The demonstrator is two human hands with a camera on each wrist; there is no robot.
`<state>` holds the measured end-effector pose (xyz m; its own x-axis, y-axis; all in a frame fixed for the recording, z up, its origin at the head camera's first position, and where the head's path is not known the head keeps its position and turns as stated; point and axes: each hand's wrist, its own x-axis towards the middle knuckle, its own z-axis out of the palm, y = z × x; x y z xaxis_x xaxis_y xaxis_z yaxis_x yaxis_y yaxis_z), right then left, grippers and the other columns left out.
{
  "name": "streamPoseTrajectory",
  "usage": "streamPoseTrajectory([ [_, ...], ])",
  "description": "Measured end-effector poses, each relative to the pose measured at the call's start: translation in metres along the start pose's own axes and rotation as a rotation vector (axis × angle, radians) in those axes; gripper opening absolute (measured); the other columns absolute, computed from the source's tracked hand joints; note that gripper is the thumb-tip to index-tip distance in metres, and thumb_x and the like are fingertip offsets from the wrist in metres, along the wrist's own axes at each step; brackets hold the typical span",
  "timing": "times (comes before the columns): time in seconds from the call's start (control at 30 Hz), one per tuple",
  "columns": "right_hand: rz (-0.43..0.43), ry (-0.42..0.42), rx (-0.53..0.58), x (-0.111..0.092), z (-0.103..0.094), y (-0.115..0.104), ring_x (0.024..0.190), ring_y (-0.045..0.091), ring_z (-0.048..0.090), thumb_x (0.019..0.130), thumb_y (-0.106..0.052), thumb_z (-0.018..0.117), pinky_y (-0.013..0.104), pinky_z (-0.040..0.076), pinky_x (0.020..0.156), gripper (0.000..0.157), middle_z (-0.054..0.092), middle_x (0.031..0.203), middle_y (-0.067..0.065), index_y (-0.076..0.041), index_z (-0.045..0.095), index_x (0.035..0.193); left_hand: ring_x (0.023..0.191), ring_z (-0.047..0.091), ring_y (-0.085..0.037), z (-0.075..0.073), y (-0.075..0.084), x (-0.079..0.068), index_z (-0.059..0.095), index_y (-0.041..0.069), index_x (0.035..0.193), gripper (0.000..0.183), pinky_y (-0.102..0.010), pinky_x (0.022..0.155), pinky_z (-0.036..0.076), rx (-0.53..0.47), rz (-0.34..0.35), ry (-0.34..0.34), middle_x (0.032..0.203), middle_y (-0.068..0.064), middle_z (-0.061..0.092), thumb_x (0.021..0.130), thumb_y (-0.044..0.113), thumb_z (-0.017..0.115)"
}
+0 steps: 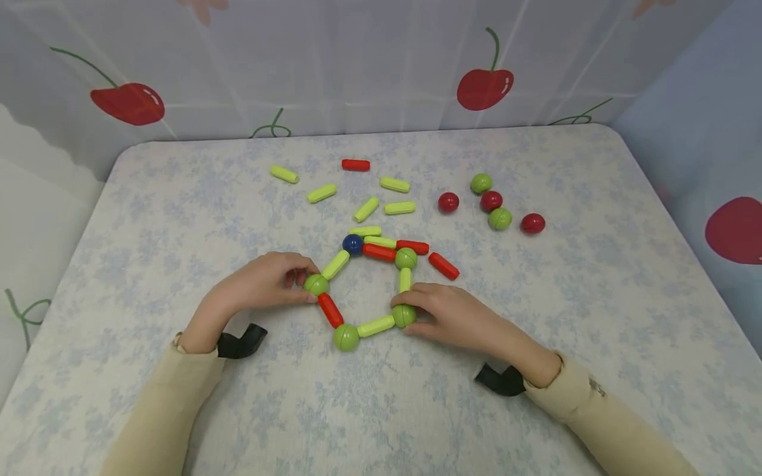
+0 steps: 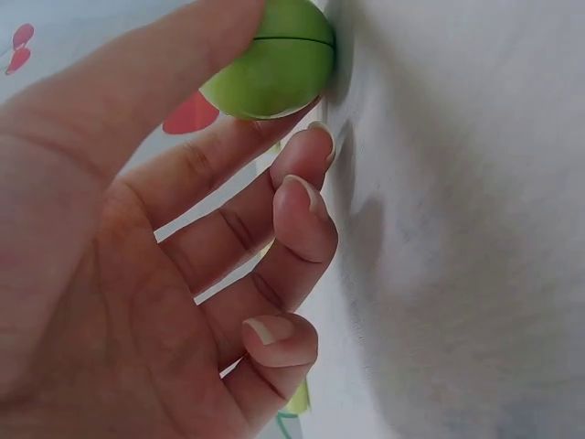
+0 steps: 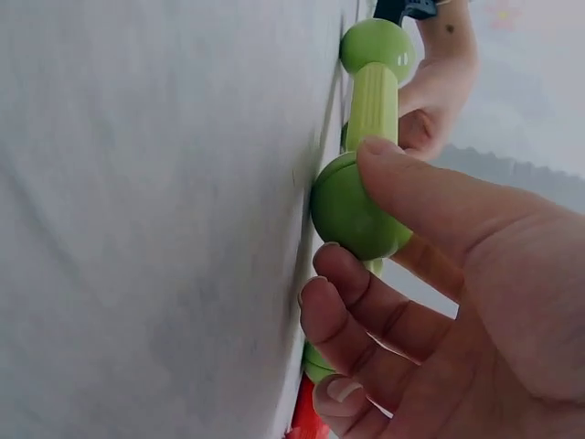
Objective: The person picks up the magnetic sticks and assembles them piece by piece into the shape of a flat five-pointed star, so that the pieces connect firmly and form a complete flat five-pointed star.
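A five-sided ring of balls and short rods lies on the table. Its corners are a blue ball (image 1: 352, 244) and several green ones, joined by red and yellow-green rods. My left hand (image 1: 268, 281) pinches the left green ball (image 1: 316, 284) between thumb and index finger, its other fingers loosely curled in the left wrist view. On the opposite side, my right hand (image 1: 449, 314) holds the right green ball (image 3: 356, 208) with the thumb on top. Between that ball and the bottom green ball (image 1: 346, 337) runs a yellow-green rod (image 1: 376, 326). A red rod (image 1: 331, 311) joins the bottom and left balls.
Right behind the ring lie loose yellow-green rods (image 1: 366, 231) and a red rod (image 1: 413, 247); another red rod (image 1: 443, 266) is to its right. Several more rods (image 1: 366, 209) are scattered farther back. Loose red balls (image 1: 448, 202) and green balls (image 1: 500, 218) sit at the back right.
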<state>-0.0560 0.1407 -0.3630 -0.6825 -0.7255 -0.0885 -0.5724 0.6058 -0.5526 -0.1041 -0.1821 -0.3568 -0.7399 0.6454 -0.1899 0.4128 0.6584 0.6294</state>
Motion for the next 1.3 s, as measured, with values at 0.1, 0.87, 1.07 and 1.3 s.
streamPoseTrajectory([
  [0.1,0.015,0.030,-0.019,0.004,-0.003,0.004,0.078,0.007,0.049,0.082,-0.025,0.074,0.023,0.044,0.066,0.038,0.053,0.090,-0.010,-0.017,0.064,0.118,0.066,0.047,-0.014,-0.004,-0.002,0.008,0.067,0.010,0.101,0.027,-0.031,0.060,0.040,-0.004,0.003,0.014,0.076,0.004,0.053,0.080,0.023,0.076],
  [0.87,-0.073,-0.020,0.032,-0.005,-0.001,0.002,0.083,0.007,0.050,0.083,-0.024,0.073,0.025,0.046,0.073,0.037,0.056,0.099,-0.009,-0.015,0.063,0.117,0.066,0.047,-0.014,0.002,0.005,-0.004,0.062,0.015,0.092,0.024,-0.030,0.060,0.041,-0.049,0.048,-0.047,0.075,0.003,0.052,0.078,0.024,0.078],
  [1.07,-0.077,-0.042,0.023,-0.007,-0.002,0.001,0.084,0.007,0.050,0.083,-0.026,0.073,0.026,0.045,0.073,0.037,0.056,0.100,-0.009,-0.015,0.063,0.117,0.066,0.047,-0.014,0.002,0.005,-0.004,0.061,0.016,0.092,0.023,-0.030,0.061,0.041,-0.058,0.048,-0.065,0.076,0.003,0.052,0.078,0.024,0.078],
  [1.3,-0.079,-0.112,0.075,-0.009,-0.005,0.002,0.082,0.007,0.050,0.085,-0.027,0.071,0.025,0.044,0.072,0.037,0.056,0.100,-0.012,-0.016,0.062,0.120,0.069,0.048,-0.016,0.003,0.005,-0.005,0.062,0.018,0.090,0.021,-0.031,0.062,0.040,-0.077,0.047,-0.098,0.078,0.002,0.053,0.079,0.028,0.077],
])
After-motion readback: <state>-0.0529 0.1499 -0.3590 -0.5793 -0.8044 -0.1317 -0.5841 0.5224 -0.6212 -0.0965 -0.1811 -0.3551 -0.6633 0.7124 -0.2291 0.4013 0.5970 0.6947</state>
